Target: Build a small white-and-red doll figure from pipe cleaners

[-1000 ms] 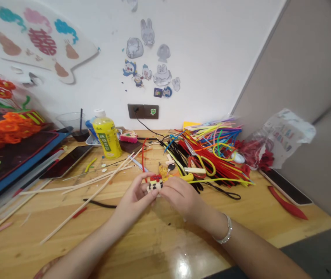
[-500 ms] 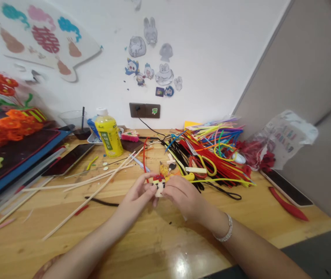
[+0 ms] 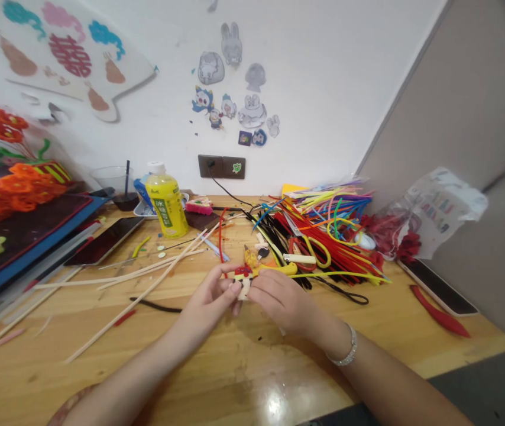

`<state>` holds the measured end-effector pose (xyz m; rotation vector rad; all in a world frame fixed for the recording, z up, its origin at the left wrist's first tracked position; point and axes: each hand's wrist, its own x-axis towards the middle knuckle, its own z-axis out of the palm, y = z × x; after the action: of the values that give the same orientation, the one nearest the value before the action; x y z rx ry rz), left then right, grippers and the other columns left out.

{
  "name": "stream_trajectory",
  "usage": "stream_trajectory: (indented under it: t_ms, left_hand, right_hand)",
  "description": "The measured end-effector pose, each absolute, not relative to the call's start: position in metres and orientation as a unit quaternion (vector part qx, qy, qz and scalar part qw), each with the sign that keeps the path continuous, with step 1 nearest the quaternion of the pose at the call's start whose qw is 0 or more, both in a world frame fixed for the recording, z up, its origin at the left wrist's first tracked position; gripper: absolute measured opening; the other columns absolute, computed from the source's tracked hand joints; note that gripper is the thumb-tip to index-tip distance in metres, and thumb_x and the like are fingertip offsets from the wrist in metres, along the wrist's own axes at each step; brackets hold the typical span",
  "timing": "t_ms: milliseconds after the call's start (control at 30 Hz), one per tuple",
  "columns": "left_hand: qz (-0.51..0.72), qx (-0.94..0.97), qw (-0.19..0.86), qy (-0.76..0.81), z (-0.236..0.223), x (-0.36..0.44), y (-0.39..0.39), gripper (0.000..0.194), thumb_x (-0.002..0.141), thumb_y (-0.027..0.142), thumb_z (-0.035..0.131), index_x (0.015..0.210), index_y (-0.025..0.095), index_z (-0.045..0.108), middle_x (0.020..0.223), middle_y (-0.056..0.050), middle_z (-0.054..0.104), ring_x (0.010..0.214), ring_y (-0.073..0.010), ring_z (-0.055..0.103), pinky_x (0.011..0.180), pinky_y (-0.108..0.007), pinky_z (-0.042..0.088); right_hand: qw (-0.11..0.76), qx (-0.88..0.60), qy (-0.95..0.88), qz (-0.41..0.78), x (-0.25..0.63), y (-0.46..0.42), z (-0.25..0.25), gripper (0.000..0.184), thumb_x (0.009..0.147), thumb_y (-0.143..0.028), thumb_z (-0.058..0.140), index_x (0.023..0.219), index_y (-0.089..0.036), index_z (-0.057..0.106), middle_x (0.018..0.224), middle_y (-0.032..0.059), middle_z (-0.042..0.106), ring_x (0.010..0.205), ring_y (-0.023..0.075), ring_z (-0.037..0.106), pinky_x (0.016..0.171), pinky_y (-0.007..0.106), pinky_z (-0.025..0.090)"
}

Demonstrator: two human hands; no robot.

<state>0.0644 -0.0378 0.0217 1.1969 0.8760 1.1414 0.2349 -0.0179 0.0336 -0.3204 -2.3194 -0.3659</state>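
Observation:
Between my two hands is a small cream-coloured figure (image 3: 244, 290) with a red top and dark spots, held just over the wooden table (image 3: 217, 367). My left hand (image 3: 219, 294) pinches its left side between thumb and fingers. The fingers of my right hand (image 3: 279, 299) are closed against its right side, and the fingertips are partly hidden. Right behind the hands lie a yellow-handled tool (image 3: 285, 270) and a small yellow-orange piece (image 3: 249, 257). A red pipe cleaner (image 3: 221, 236) stands up just behind my left hand.
Bundles of coloured pipe cleaners (image 3: 336, 248) with scissors (image 3: 319, 253) lie at the back right. Pale sticks (image 3: 146, 296) cross the left side. A yellow drink bottle (image 3: 168, 207), a dark-screened tablet (image 3: 104, 241) and a phone (image 3: 439, 287) are around them.
Both hands stay almost in place, still on the cream figure. The view has shifted very slightly; nothing else has visibly moved.

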Motion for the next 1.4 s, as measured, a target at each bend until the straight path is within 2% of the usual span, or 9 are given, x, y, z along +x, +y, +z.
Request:
stream_trajectory:
  t_ms: [300, 700, 900, 1000, 1200, 1400]
  left_hand:
    - [0.48, 0.521, 0.585, 0.397, 0.023, 0.066, -0.038, 0.041, 0.068, 0.045, 0.069, 0.09, 0.019, 0.047, 0.046, 0.008, 0.056, 0.043, -0.0098, 0.048, 0.049, -0.023, 0.034]
    - [0.473, 0.518, 0.585, 0.408, 0.021, 0.065, -0.037, 0.043, 0.067, 0.045, 0.069, 0.091, 0.018, 0.046, 0.048, 0.008, 0.057, 0.045, -0.0092, 0.05, 0.05, -0.023, 0.036]
    - [0.472, 0.499, 0.622, 0.376, 0.02, 0.066, -0.034, 0.058, 0.06, 0.039, 0.077, 0.102, 0.018, 0.043, 0.056, 0.007, 0.061, 0.051, -0.0097, 0.053, 0.053, -0.022, 0.038]
    - [0.48, 0.49, 0.621, 0.378, 0.02, 0.067, -0.035, 0.057, 0.061, 0.037, 0.077, 0.104, 0.018, 0.044, 0.058, 0.006, 0.06, 0.052, -0.0095, 0.053, 0.053, -0.022, 0.038]
    - [0.496, 0.485, 0.613, 0.378, 0.022, 0.068, -0.036, 0.051, 0.063, 0.035, 0.076, 0.102, 0.019, 0.047, 0.06, 0.004, 0.062, 0.054, -0.0109, 0.054, 0.056, -0.024, 0.04]
    - [0.502, 0.479, 0.606, 0.388, 0.025, 0.069, -0.037, 0.054, 0.062, 0.035, 0.077, 0.104, 0.019, 0.045, 0.063, 0.004, 0.063, 0.054, -0.0104, 0.054, 0.055, -0.023, 0.04]
  right_hand:
    - [0.346, -0.12, -0.918, -0.154, 0.235, -0.017, 0.036, 0.032, 0.093, -0.009, 0.032, 0.08, -0.007, 0.061, 0.069, 0.0093, 0.06, 0.067, 0.0176, 0.051, 0.064, 0.03, 0.049]
    - [0.332, -0.109, -0.922, -0.167, 0.235, -0.015, 0.032, 0.027, 0.092, -0.009, 0.035, 0.082, -0.007, 0.06, 0.069, 0.0077, 0.059, 0.066, 0.0168, 0.049, 0.062, 0.029, 0.046]
    - [0.352, -0.142, -0.915, -0.137, 0.235, -0.01, 0.028, 0.032, 0.094, -0.013, 0.033, 0.077, -0.01, 0.06, 0.068, 0.0078, 0.059, 0.065, 0.0171, 0.047, 0.062, 0.029, 0.045]
    - [0.36, -0.157, -0.915, -0.091, 0.235, -0.01, 0.026, 0.03, 0.094, -0.016, 0.033, 0.078, -0.012, 0.059, 0.07, 0.0072, 0.059, 0.067, 0.0169, 0.048, 0.063, 0.029, 0.045]
    - [0.466, -0.192, -0.859, 0.088, 0.235, -0.008, 0.019, 0.014, 0.09, -0.022, 0.048, 0.083, -0.014, 0.058, 0.079, 0.0068, 0.06, 0.079, 0.0167, 0.054, 0.073, 0.03, 0.047]
    - [0.502, -0.247, -0.796, 0.232, 0.229, -0.012, 0.017, 0.012, 0.084, -0.026, 0.055, 0.075, -0.018, 0.056, 0.074, 0.0017, 0.056, 0.073, 0.0147, 0.053, 0.067, 0.028, 0.045]
